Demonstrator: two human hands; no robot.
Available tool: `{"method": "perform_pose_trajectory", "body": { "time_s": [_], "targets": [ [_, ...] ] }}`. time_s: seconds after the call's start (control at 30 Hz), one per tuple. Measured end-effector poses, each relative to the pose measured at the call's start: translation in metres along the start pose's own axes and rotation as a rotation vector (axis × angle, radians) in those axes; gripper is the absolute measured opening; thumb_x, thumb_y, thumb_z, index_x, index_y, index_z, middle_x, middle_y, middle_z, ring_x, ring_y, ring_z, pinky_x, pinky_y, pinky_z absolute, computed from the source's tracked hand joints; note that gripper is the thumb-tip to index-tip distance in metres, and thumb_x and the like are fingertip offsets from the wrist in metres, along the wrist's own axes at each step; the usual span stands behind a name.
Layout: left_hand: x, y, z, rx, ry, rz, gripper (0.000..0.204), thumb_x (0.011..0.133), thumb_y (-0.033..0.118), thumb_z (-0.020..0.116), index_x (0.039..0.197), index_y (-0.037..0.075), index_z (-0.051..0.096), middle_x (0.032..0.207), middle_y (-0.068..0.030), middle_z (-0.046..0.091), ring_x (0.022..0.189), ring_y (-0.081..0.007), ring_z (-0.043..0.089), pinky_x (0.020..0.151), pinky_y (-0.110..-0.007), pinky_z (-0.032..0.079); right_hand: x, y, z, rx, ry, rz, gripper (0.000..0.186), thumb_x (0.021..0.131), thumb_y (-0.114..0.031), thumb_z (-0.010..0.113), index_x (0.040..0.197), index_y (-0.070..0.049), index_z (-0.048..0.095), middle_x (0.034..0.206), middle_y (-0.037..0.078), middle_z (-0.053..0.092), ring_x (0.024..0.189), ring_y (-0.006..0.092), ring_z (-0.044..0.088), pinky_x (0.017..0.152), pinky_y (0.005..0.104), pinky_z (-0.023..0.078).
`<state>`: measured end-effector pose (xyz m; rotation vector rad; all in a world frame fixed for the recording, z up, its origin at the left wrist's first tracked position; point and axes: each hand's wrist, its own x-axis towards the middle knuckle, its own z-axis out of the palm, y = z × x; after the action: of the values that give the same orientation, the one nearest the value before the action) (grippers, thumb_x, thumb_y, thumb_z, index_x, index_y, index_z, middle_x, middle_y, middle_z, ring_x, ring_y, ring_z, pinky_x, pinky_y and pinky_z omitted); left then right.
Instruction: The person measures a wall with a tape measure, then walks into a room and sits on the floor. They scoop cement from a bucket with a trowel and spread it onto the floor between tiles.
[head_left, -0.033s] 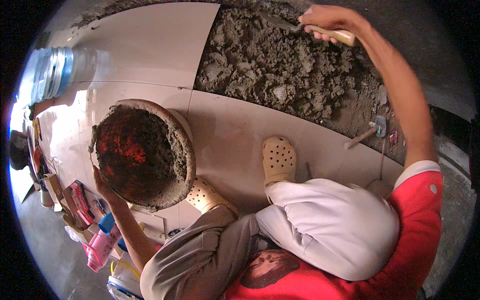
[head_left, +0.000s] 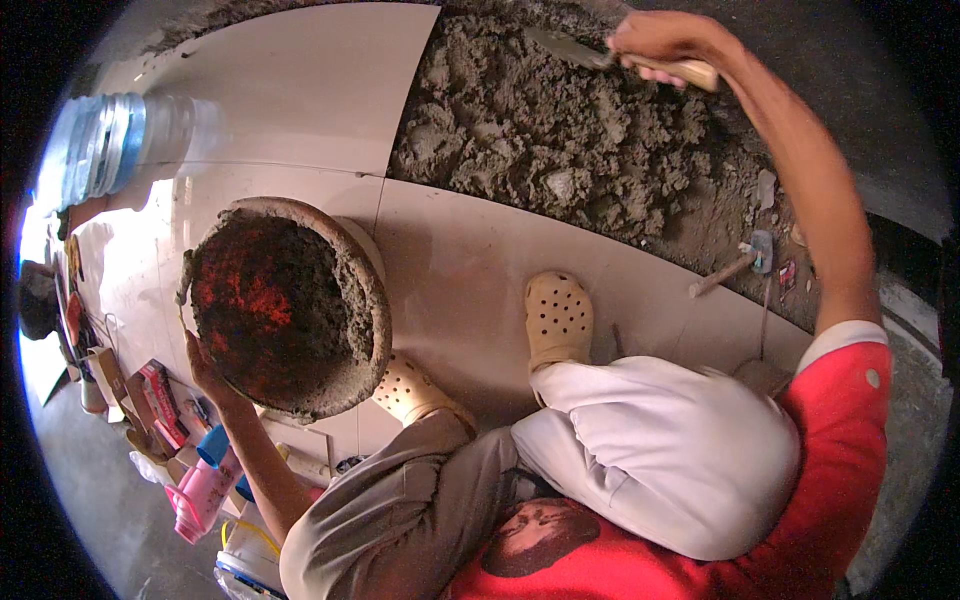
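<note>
My right hand [head_left: 665, 40] is wrapped round the wooden handle of a trowel [head_left: 570, 48] at the top right. Its blade lies over the far part of a rough grey mortar bed [head_left: 540, 140], where the tiles stop. On the left, a tilted bucket [head_left: 340, 390] has its mouth turned toward me, with a red inside smeared with mortar. My left hand [head_left: 204, 370] grips the near left side of its rim; some of the fingers are hidden behind it.
Beige tiles [head_left: 300, 90] border the mortar. A clog-shod foot [head_left: 560, 315] of mine stands near their edge, beside a hammer-like tool [head_left: 725, 275]. A large clear water bottle [head_left: 105, 145] is far left; a pink jug [head_left: 205, 495], boxes [head_left: 160, 400] and a white pail [head_left: 250, 570] lie nearer.
My right hand and the trowel have shifted slightly to the right. The left hand and the bucket look unmoved.
</note>
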<state>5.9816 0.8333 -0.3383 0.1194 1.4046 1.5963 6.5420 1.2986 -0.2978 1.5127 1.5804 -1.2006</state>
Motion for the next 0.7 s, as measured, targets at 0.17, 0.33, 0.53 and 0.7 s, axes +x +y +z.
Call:
{"method": "perform_pose_trajectory", "body": {
  "time_s": [0.17,0.33,0.53,0.7],
  "targets": [
    [0.011,0.001,-0.007,-0.019,-0.251,-0.012,0.045,0.104,0.038,0.043,0.123,0.001,0.060,0.118,-0.0137,0.068,0.106,-0.0286,0.065,0.096,-0.042,0.050,-0.009,0.047,-0.003,-0.290,0.181,-0.030,0.036,0.096,-0.030,0.045,0.081,0.001,0.054,0.058,0.008,0.054,0.040,0.0171,0.052,0.032,0.0358,0.043],
    [0.010,-0.007,-0.011,0.180,0.075,0.186,0.043,0.104,0.037,0.044,0.122,0.002,0.061,0.116,-0.0139,0.068,0.104,-0.0287,0.066,0.093,-0.043,0.052,-0.035,0.077,-0.002,-0.255,0.149,-0.039,0.039,0.098,-0.037,0.046,0.084,-0.001,0.054,0.057,0.007,0.054,0.038,0.0146,0.052,0.032,0.0331,0.043],
    [0.011,-0.006,-0.001,0.180,0.184,0.125,0.044,0.104,0.037,0.043,0.121,0.001,0.061,0.116,-0.0142,0.068,0.104,-0.0289,0.066,0.092,-0.042,0.052,-0.030,0.006,0.002,-0.101,0.262,-0.247,0.041,0.100,-0.041,0.044,0.088,-0.003,0.052,0.055,0.003,0.052,0.037,0.0116,0.052,0.032,0.0303,0.045],
    [0.007,-0.004,0.002,0.006,-0.078,0.025,0.045,0.104,0.037,0.043,0.122,0.000,0.062,0.120,-0.0145,0.067,0.106,-0.0293,0.065,0.093,-0.041,0.052,0.054,-0.047,-0.009,0.099,0.168,-0.135,0.028,0.099,-0.026,0.045,0.108,-0.007,0.064,0.066,0.006,0.054,0.050,0.0175,0.046,0.046,0.0376,0.040]
  ]
}}
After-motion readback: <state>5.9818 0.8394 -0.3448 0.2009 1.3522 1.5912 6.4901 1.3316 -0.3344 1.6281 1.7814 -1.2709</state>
